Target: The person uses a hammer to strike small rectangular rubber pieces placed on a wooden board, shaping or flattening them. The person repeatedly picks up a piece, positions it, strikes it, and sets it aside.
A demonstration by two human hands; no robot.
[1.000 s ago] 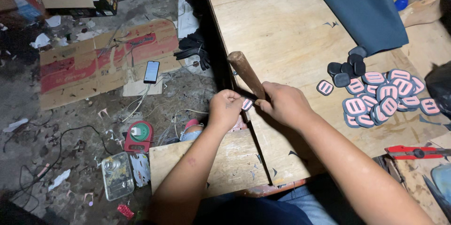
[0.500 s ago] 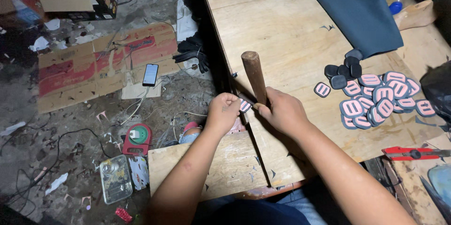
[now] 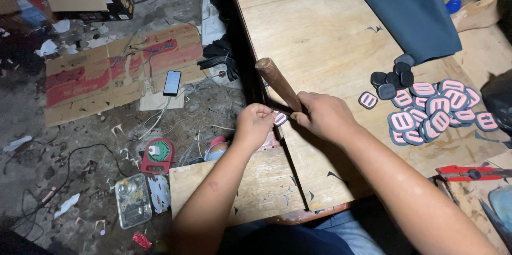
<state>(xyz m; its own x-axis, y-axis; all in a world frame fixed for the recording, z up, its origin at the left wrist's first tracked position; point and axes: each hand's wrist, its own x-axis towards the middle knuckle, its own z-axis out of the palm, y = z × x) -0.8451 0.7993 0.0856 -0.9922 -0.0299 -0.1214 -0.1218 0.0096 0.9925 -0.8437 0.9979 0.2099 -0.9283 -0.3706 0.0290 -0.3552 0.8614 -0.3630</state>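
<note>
My left hand (image 3: 255, 125) pinches a small pink-and-dark patch (image 3: 279, 119) at the left edge of the wooden workbench (image 3: 320, 36). My right hand (image 3: 323, 116) grips a tool with a brown wooden handle (image 3: 277, 83) that slants up and to the left; its working end is hidden between my hands, right beside the patch. A pile of pink-faced patches (image 3: 434, 112) lies on the bench to the right, with several dark ones (image 3: 393, 80) just above it.
A dark blue cloth (image 3: 410, 10) lies at the bench's far right. A red-handled cutter (image 3: 469, 173) sits near my right forearm. On the floor lie flattened cardboard (image 3: 106, 74), a phone (image 3: 172, 83), a red-green device (image 3: 158, 155), a clear container (image 3: 132, 200) and cables.
The wooden handle has tilted more upright and its top end has shifted slightly. Both hands stay together at the bench edge on the small patch.
</note>
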